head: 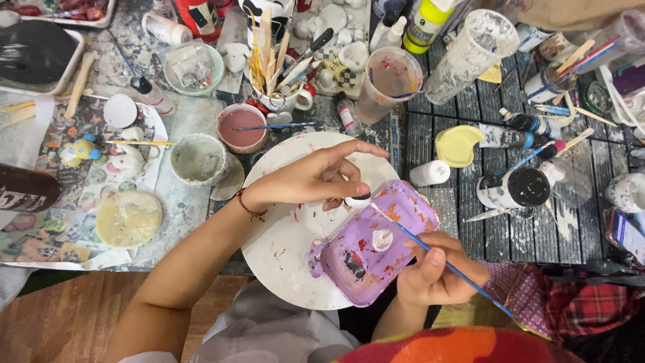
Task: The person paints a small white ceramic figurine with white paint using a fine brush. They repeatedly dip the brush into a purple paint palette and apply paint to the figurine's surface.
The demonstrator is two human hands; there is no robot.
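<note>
While right hand (430,272) grips brush (449,265) — purple palette (403,215) paint-smeared, white blob.

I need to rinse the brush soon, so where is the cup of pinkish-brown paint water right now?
In the head view the pinkish-brown cup stands left of centre, just above the round white board, beside the grey-white cup and behind the left hand.
</note>
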